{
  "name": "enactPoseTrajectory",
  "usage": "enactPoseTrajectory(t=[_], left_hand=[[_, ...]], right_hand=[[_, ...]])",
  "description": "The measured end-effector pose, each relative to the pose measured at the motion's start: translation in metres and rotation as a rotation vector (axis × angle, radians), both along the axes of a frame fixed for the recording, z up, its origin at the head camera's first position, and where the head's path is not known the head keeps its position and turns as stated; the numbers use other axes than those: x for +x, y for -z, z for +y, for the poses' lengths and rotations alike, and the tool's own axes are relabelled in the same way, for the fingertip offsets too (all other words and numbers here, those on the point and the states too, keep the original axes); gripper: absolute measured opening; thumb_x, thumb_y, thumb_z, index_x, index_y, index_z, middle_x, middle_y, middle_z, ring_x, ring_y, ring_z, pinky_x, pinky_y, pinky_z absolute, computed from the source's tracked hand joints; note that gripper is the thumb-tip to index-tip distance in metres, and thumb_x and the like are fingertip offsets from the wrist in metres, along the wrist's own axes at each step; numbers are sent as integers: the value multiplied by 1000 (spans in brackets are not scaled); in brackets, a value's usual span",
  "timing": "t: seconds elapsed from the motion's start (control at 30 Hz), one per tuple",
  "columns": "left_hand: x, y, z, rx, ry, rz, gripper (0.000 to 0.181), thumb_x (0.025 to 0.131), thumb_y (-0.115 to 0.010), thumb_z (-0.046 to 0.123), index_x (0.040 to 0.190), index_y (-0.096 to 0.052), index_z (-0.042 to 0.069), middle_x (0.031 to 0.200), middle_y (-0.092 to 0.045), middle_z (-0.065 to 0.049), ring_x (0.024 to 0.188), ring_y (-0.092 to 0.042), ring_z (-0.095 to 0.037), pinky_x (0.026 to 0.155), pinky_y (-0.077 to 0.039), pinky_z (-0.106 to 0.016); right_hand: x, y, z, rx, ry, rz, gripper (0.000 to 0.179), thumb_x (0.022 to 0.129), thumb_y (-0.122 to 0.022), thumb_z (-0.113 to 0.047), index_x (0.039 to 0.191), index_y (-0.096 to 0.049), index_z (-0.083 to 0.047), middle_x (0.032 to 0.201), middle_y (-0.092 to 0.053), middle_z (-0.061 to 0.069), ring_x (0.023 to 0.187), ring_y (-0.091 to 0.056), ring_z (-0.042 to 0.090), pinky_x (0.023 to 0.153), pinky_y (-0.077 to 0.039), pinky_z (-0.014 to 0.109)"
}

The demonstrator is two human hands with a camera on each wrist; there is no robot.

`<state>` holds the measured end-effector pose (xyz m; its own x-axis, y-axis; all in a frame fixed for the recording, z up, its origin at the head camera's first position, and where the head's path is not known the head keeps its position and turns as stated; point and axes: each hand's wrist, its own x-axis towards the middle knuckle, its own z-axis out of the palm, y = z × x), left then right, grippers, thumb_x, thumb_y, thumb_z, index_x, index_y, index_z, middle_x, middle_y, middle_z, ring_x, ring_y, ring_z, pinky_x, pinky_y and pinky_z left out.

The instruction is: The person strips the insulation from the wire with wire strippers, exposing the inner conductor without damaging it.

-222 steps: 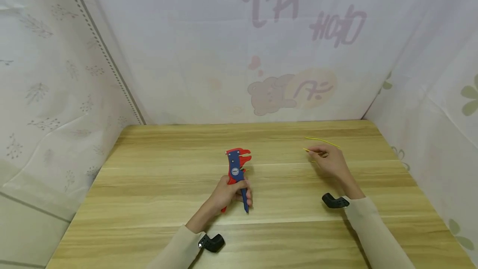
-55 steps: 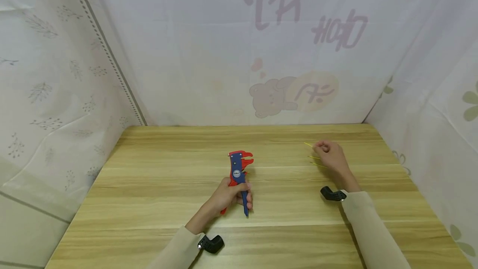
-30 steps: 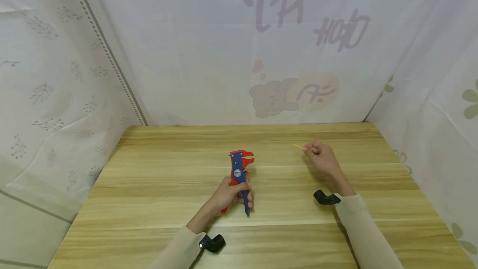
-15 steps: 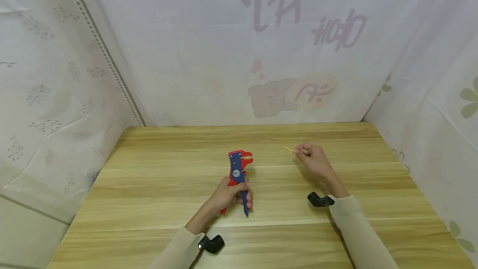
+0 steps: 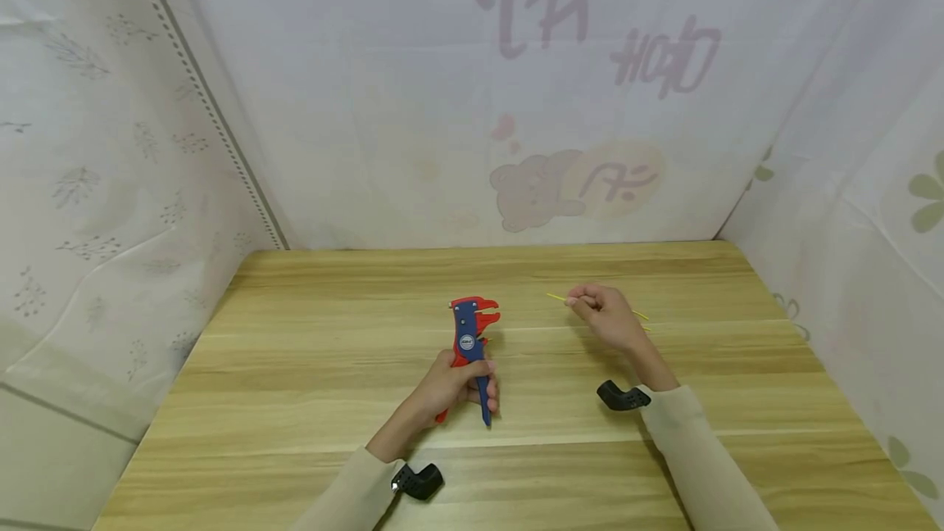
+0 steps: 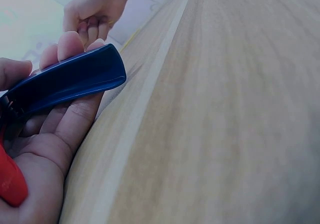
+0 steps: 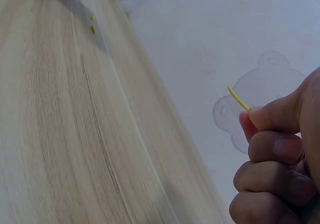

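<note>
My left hand (image 5: 438,390) grips the handles of a red-and-blue wire stripper (image 5: 465,322), its red jaws apart and pointing right. The left wrist view shows the blue handle (image 6: 75,76) under the fingers and the red handle (image 6: 11,179) by the palm. To the right, my right hand (image 5: 610,324) pinches a thin yellow wire (image 5: 555,297) between thumb and index finger, the other fingers curled. The wire's short end (image 7: 238,98) sticks out past the fingertips in the right wrist view, apart from the stripper.
Behind the right hand, yellow wire ends (image 5: 641,315) show near the tabletop; the hand hides the rest. Tiny yellow bits (image 7: 93,30) lie on the wooden table (image 5: 310,383) in the right wrist view. Printed white cloth (image 5: 383,121) hangs around the table's back and sides.
My right hand has picked up the yellow wire from the table's right side and carried it left toward the stripper. The left hand and stripper stay nearly still.
</note>
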<state>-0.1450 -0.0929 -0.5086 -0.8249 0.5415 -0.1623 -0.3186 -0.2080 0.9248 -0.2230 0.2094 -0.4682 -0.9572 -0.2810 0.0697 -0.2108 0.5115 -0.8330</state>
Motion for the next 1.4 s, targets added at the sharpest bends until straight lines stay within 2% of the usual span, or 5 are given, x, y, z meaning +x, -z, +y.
enactPoseTrajectory(t=[0.43, 0.63, 1.07, 1.27, 1.4], left_hand=[[0, 0, 0, 13, 7, 11, 28, 104, -55, 13, 112, -48, -13, 74, -70, -4, 66, -74, -19, 72, -65, -40], [1, -1, 0, 11, -10, 12, 24, 104, -55, 12, 110, -49, -10, 72, -70, -3, 65, -74, -19, 70, -65, -39], [1, -3, 1, 26, 59, 53, 26, 105, -53, 10, 114, -45, -13, 76, -71, -4, 68, -74, -20, 69, -65, -37], [2, -4, 0, -17, 77, 61, 28, 104, -54, 12, 116, -45, -13, 77, -70, -4, 69, -74, -20, 70, -65, -37], [3, -4, 0, -40, 83, 61, 28, 104, -56, 14, 116, -47, -10, 77, -70, -4, 69, -74, -20, 70, -65, -36]], right_hand=[[6, -1, -18, 11, -25, -28, 22, 105, -57, -17, 110, -69, 0, 59, -37, -5, 52, -31, 9, 56, -33, 24], [7, -3, -23, -16, -76, -26, 21, 105, -58, -17, 106, -69, 1, 60, -39, -5, 53, -32, 7, 53, -31, 22], [12, -13, -32, 21, -102, 9, 18, 105, -58, -14, 103, -70, 0, 61, -41, -3, 52, -31, 4, 50, -27, 20], [16, -14, -37, -6, -131, 2, 19, 103, -62, -17, 103, -72, -1, 64, -51, 3, 54, -37, 4, 49, -31, 20], [20, -15, -41, -6, -137, -11, 20, 103, -62, -18, 105, -71, -1, 63, -50, 3, 52, -37, 5, 48, -31, 20]])
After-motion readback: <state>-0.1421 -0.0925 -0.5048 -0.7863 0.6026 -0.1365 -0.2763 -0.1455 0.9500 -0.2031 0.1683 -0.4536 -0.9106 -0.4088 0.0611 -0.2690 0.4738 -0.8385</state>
